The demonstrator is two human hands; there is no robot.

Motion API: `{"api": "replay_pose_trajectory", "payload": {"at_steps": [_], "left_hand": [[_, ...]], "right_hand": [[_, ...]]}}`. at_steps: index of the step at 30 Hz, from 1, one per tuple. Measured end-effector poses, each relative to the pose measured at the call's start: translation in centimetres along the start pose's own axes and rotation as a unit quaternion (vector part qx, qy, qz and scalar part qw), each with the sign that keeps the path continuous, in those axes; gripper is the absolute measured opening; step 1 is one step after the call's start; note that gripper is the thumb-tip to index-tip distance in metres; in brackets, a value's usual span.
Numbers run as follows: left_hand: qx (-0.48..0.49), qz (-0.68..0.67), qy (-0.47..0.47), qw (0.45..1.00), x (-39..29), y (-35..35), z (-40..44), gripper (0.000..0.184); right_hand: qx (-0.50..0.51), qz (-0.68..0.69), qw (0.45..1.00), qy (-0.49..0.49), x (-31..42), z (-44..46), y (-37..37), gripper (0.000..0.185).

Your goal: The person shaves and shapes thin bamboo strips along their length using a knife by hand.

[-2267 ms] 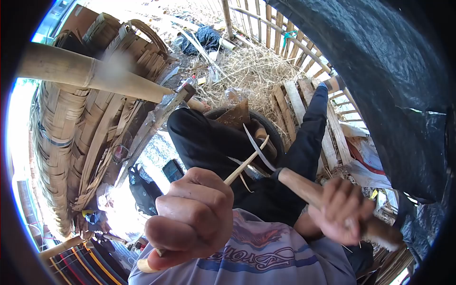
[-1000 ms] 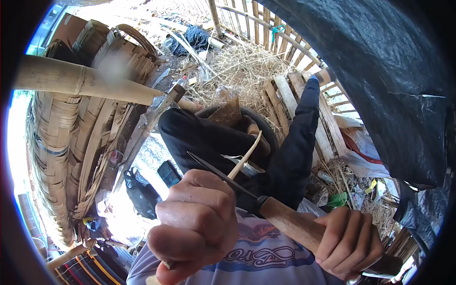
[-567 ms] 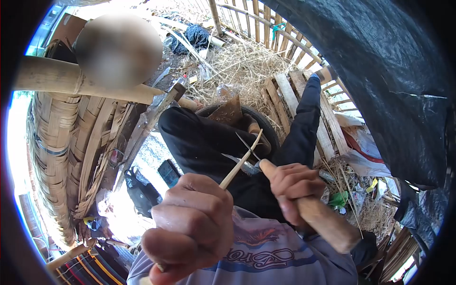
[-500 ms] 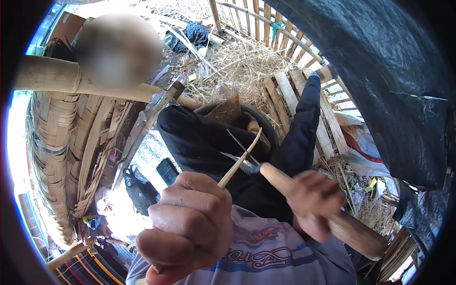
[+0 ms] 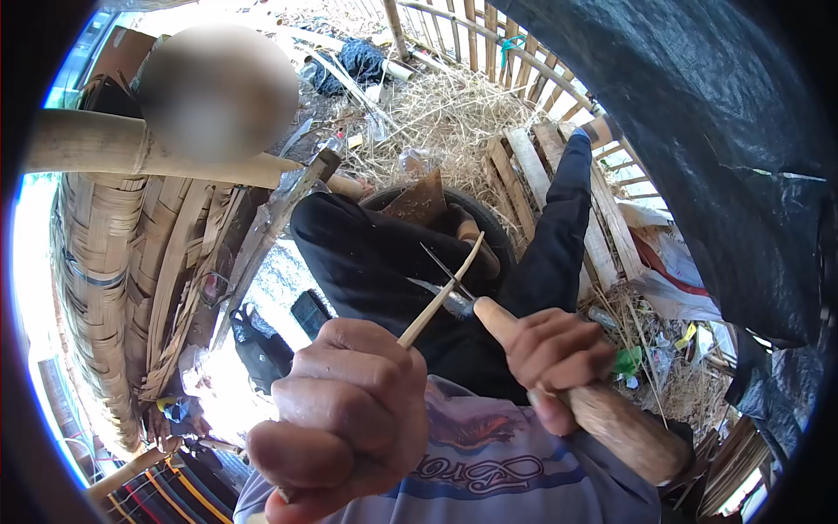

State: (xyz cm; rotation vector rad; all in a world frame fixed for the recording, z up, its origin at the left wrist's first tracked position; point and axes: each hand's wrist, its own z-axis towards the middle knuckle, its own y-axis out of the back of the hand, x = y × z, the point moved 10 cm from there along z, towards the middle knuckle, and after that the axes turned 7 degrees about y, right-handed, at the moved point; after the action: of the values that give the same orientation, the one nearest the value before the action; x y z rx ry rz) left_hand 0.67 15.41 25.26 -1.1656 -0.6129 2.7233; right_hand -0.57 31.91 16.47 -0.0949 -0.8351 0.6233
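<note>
My left hand (image 5: 345, 415) is closed in a fist round a thin pale wooden stick (image 5: 436, 301), whose slightly bent tip points up and away. My right hand (image 5: 560, 362) grips the long wooden handle (image 5: 624, 432) of a knife. Its narrow blade (image 5: 445, 269) crosses the stick near the upper end; whether the edge touches the wood cannot be told. Both hands are above my lap, in front of a grey printed shirt (image 5: 471, 445).
Woven bamboo (image 5: 109, 297) and a thick bamboo pole (image 5: 87, 141) stand at the left. A phone (image 5: 310, 314) and a black bag (image 5: 257, 349) lie beside my leg. Beyond are a tyre (image 5: 489, 223), wooden slats (image 5: 528, 166) and straw (image 5: 463, 113). Dark sheeting (image 5: 698, 131) hangs right.
The knife has swung from pointing farther left to crossing the stick nearer its tip, and my right hand has shifted up and left. My left hand keeps its grip, slightly lower and farther left.
</note>
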Motion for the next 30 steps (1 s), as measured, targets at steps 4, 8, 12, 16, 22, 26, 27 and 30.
{"api": "replay_pose_trajectory", "payload": {"at_steps": [4,8,12,16,22,26,27,30], "left_hand": [[0.005,-0.007,-0.010,1.000,0.0,-0.2,0.3,0.042],[-0.040,-0.012,-0.037,0.998,-0.4,0.9,0.4,0.045],[-0.055,-0.002,-0.060,0.997,-1.2,2.4,0.2,0.046],[-0.060,-0.008,-0.070,0.996,-1.5,2.8,-0.1,0.045],[-0.027,-0.026,-0.058,0.998,-1.4,1.1,-0.7,0.046],[-0.008,-0.037,-0.060,0.997,-1.0,0.8,-0.6,0.046],[-0.014,-0.035,-0.061,0.997,-1.1,0.8,-0.6,0.046],[-0.015,-0.029,-0.058,0.998,-1.0,0.5,-0.4,0.046]], "right_hand": [[-0.062,0.111,0.987,0.099,4.8,1.4,0.0,0.025],[-0.063,0.273,0.940,0.195,7.1,1.6,0.6,0.028],[-0.055,0.242,0.960,0.129,6.5,0.8,0.0,0.024],[0.005,0.187,0.976,0.110,6.1,1.7,-1.3,0.024],[0.046,-0.039,0.995,0.075,1.4,-1.6,-1.6,0.024],[-0.043,-0.007,0.998,0.037,-1.2,-2.8,2.8,0.021],[-0.068,0.065,0.993,0.077,1.6,-1.6,2.7,0.021],[-0.051,0.208,0.963,0.166,7.6,1.3,1.2,0.024]]}}
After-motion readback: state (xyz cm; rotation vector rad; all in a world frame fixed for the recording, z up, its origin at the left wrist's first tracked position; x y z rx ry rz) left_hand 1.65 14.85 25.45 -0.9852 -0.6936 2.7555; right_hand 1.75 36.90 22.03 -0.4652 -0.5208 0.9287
